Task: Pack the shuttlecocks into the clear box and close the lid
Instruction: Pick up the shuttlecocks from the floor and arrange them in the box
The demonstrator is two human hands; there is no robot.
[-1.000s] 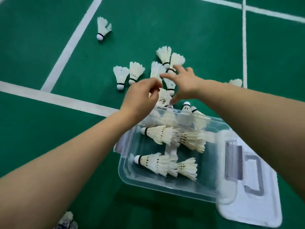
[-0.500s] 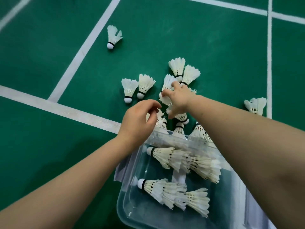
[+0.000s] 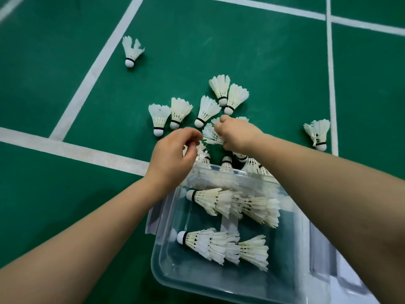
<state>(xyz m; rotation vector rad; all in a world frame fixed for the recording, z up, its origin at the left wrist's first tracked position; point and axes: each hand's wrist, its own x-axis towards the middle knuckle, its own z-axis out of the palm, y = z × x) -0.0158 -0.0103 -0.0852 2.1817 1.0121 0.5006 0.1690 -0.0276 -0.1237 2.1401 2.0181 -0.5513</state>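
"Where's the shuttlecock (image 3: 210, 136)?"
"In the right hand (image 3: 237, 134), whose fist is curled round it, just beyond the clear box (image 3: 166, 266). Its long axis lies crosswise and the skirt fans left. The cork is hidden."
"And the left hand (image 3: 173, 156)?"
"Its fingers are curled beside the skirt. I can't tell whether they grip it."

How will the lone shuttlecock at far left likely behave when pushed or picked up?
The lone shuttlecock is probably very light: thin feathers, small cork. Its skirt looks gapped, so squeezing would likely damage it. Pushed, it would probably pivot about its round cork, not slide straight.
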